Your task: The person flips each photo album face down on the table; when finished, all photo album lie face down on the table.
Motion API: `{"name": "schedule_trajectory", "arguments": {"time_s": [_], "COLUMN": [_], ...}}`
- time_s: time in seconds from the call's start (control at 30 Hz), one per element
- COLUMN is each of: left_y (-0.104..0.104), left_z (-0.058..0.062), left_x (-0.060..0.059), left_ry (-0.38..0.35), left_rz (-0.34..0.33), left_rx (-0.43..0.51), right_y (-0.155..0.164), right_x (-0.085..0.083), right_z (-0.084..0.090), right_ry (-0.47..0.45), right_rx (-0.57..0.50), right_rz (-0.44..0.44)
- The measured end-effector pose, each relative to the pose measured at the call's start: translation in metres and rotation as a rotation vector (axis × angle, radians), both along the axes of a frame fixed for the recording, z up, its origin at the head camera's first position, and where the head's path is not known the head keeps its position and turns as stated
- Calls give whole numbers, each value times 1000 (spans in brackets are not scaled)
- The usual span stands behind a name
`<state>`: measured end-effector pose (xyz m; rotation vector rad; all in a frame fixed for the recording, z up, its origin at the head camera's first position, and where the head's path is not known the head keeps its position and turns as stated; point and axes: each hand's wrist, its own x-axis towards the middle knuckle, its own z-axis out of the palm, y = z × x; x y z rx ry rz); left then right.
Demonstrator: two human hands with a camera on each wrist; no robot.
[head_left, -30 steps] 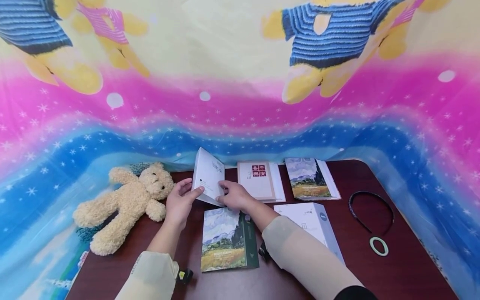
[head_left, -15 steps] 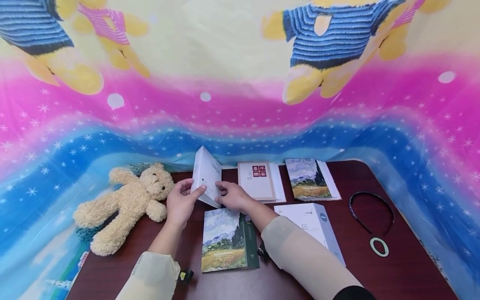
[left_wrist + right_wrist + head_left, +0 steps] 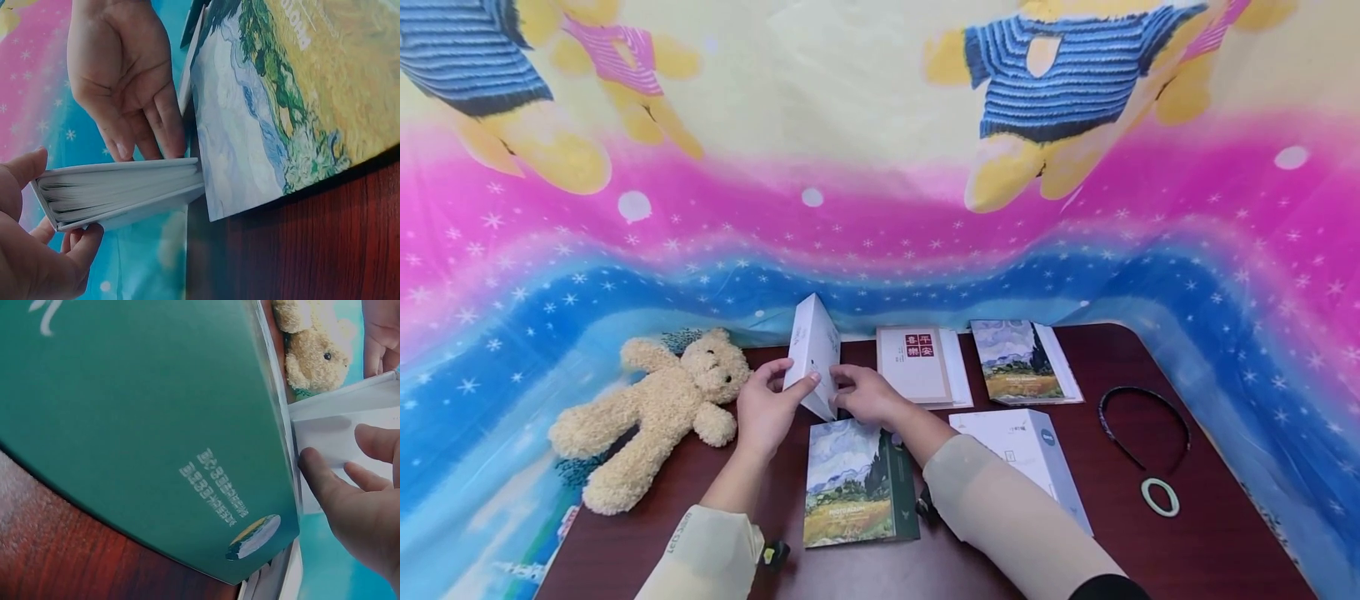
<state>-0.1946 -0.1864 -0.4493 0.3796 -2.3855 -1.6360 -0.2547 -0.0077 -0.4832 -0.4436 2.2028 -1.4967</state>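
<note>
A white book (image 3: 812, 353) stands tilted on its lower edge at the back of the dark red table (image 3: 1150, 558). My left hand (image 3: 778, 390) grips its left edge, thumb on the near face and fingers behind; the left wrist view shows the book's page block (image 3: 119, 194) between thumb and fingers. My right hand (image 3: 848, 387) lays straight fingers against the book's right cover (image 3: 350, 425). Just in front of both hands lies an album with a landscape painting cover (image 3: 856, 482) and a green spine (image 3: 144, 425).
A cream teddy bear (image 3: 655, 412) lies left of the hands. A booklet with red characters (image 3: 917, 363) and a second painted album (image 3: 1018, 358) lie at the back. A white box (image 3: 1026, 454), a black headband (image 3: 1142, 425) and a pale ring (image 3: 1159, 497) sit to the right.
The white book has swung more upright and edge-on, its cover turning away from the head camera. Both hands have stayed at its lower edge.
</note>
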Motion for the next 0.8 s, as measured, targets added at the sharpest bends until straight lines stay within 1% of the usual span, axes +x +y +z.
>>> {"name": "schedule_trajectory", "arguments": {"time_s": [0.2,0.33,0.43,0.6,0.7,0.8], "left_y": [3,5,8,13,15,18], "left_z": [3,4,4,3,1,1], "left_x": [0,1,0,-1,-3,-4], "left_ry": [12,21,34,59,61,69], "left_rz": [-10,-12,-16,-18,-21,-31], "left_rx": [-41,-80,-93,-108,-120,-107], "right_y": [1,0,0,1,1,2], "right_x": [-5,-7,-7,-8,-11,-14], "right_z": [2,7,14,24,26,27], "right_ry": [4,-43,-88,-143,-150,-134], "right_rx": [-43,-143,-220,-321,-356,-367], "right_rz": [-20,-37,-55,-84,-89,-89]}}
